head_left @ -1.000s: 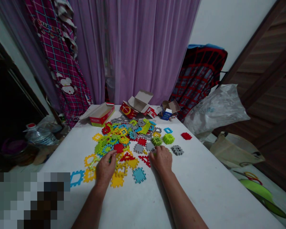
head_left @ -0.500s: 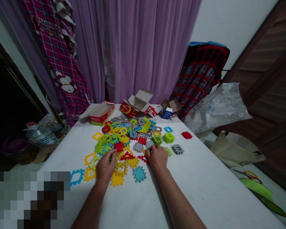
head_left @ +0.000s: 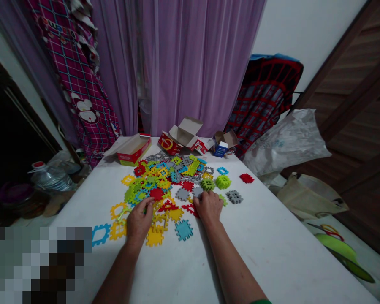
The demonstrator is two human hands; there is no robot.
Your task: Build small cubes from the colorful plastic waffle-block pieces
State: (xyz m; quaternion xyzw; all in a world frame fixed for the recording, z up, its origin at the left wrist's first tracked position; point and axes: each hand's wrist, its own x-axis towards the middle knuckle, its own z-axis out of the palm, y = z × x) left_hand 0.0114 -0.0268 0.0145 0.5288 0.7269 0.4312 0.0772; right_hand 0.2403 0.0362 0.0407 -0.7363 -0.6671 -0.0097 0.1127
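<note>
Pictured on a surface (head_left: 256, 249), far left of a turquoise tile (head_left: 184, 230): blue frame (head_left: 107, 232). Left beyond the tile: curled left hand (head_left: 138, 221) beside red square (head_left: 156, 194), impossible to tell if gripping. Right beyond the tile: red triangle (head_left: 193, 212), folded right hand (head_left: 210, 207), likewise impossible to tell; farther right, gray block (head_left: 234, 196).

Dim, cool light from a source outside the frame falls on a pale tabletop (head_left: 259, 245) and a white wall (head_left: 310, 33), while the far-left opening (head_left: 6, 122) sinks to near black. A soft shadow edges the right forearm (head_left: 232, 257). Wide-angle distortion stretches the margins; small plastic pieces (head_left: 184, 230) look slightly soft, and coarse pixelation covers the lower left corner.
</note>
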